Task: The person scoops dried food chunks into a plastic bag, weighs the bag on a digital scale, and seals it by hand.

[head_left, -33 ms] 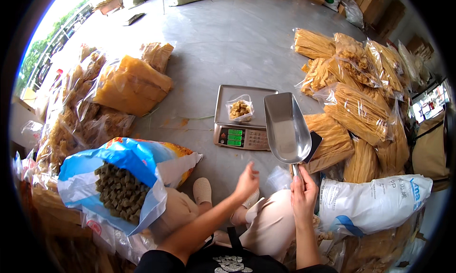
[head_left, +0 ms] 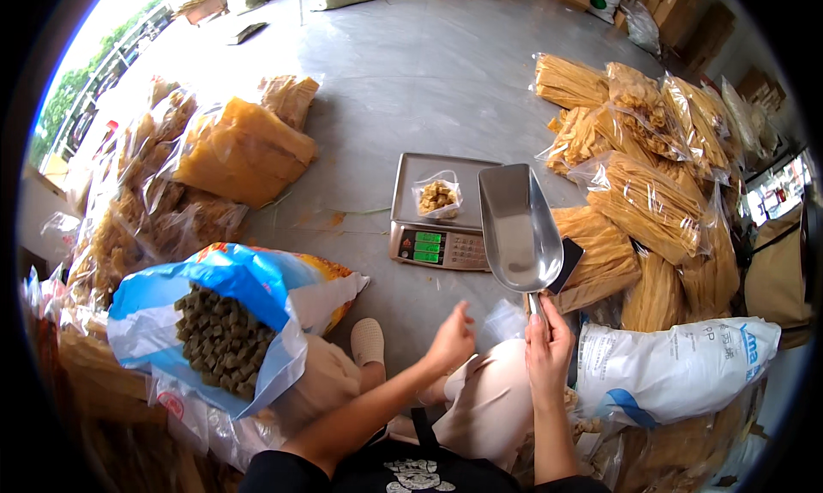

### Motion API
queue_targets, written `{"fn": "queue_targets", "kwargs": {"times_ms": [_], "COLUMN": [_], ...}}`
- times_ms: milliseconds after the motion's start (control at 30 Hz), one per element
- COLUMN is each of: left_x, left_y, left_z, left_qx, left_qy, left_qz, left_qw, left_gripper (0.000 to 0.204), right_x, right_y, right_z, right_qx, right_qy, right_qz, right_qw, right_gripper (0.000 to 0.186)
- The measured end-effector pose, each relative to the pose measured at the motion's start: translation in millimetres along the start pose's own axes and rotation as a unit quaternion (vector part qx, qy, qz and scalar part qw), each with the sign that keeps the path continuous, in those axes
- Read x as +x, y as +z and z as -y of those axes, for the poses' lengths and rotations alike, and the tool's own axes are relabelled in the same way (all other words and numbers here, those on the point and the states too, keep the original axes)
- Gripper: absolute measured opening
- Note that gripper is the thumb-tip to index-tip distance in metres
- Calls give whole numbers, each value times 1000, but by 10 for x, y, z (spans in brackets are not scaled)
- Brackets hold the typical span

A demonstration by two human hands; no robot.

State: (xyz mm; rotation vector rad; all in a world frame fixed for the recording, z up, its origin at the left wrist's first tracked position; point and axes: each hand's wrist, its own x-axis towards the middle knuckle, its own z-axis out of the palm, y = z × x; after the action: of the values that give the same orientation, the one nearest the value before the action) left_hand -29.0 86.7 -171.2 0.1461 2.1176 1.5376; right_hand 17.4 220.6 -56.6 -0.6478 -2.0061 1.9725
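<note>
Right grip (head_left: 549, 343) pinches the handle (head_left: 535, 305) of the metal scoop (head_left: 519, 236), which I hold hollow side up, by the scale (head_left: 467, 251). My left grip (head_left: 453, 337), loosely spread, hangs near my right knee (head_left: 506, 364).

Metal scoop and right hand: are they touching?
Touching. The head view shows the right hand gripping the metal scoop by its handle, with the thumb lying against it and no gap between.

scoop (head_left: 519, 236) 1 | scale (head_left: 410, 187) 1 | readouts (head_left: 427, 247) 3 | blue sack (head_left: 247, 276) 1 | bag on scale (head_left: 438, 199) 1
</note>
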Motion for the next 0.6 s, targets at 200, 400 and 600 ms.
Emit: {"fn": "queue_targets", "kwargs": {"times_ms": [200,400,600], "left_x": [-1496,-2192,-1695], "left_y": [-1218,-3137,-4150], "left_z": [-1054,-1197,-329], "left_qx": [249,411,557], "left_qy": [197,68,-156], "left_qz": [65,-286,-12], "left_qw": [946,863,816], "left_gripper": [37,25,30], "right_x": [-238,-659,-1023], "right_y": [81,275,991], "right_z": [-88,905,1575], "right_qx": [-55,-184,-399], "right_qy": [-160,-324,-466], "right_qz": [60,211,355], "right_qw": [984,904,705], "right_gripper": [46,41,47]}}
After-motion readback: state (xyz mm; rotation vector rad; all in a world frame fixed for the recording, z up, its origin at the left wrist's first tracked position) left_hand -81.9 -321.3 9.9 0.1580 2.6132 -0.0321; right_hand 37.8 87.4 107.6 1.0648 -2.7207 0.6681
